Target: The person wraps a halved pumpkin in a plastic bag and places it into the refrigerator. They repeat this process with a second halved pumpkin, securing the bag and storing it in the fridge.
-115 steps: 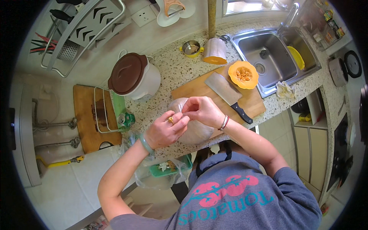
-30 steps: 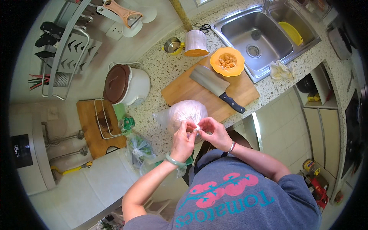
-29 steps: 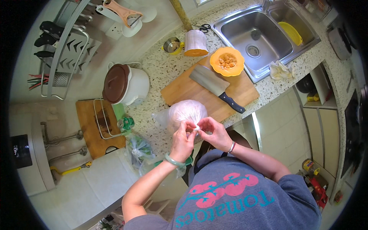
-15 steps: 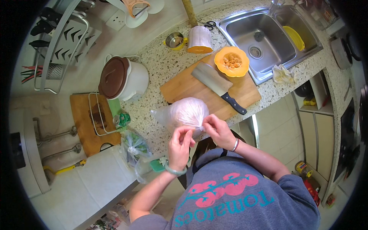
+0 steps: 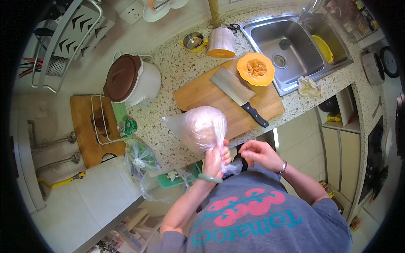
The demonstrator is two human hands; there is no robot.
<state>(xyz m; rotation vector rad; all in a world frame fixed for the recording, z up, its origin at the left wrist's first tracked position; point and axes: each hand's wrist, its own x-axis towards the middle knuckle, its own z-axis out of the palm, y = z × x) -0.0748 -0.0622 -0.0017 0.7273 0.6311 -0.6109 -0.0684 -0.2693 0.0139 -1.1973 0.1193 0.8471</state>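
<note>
A clear plastic bag (image 5: 200, 126) with a bulky rounded thing inside rests at the near left corner of the wooden cutting board (image 5: 198, 95). What fills it is blurred by the plastic. My left hand (image 5: 216, 161) is closed around the bag's gathered neck, and the loose end hangs out below the fist. To its right, my right hand (image 5: 261, 155) is apart from the bag, its fingers curled; whether they hold anything is hidden. A cleaver (image 5: 234, 87) with a black handle lies across the board. Beyond it sits a cut pumpkin half (image 5: 255, 69), seeds facing up.
A wrapped pumpkin piece (image 5: 222, 42) and a small metal pot (image 5: 194, 41) stand by the wall. The double sink (image 5: 274, 38) is at the far right, a cloth (image 5: 309, 86) on its edge. On the left are a white cooker (image 5: 147, 82) and a bag of greens (image 5: 141, 157).
My left hand has closed around the bag's neck and drawn it toward me. My right hand has let go of the neck and moved right and nearer to my body.
</note>
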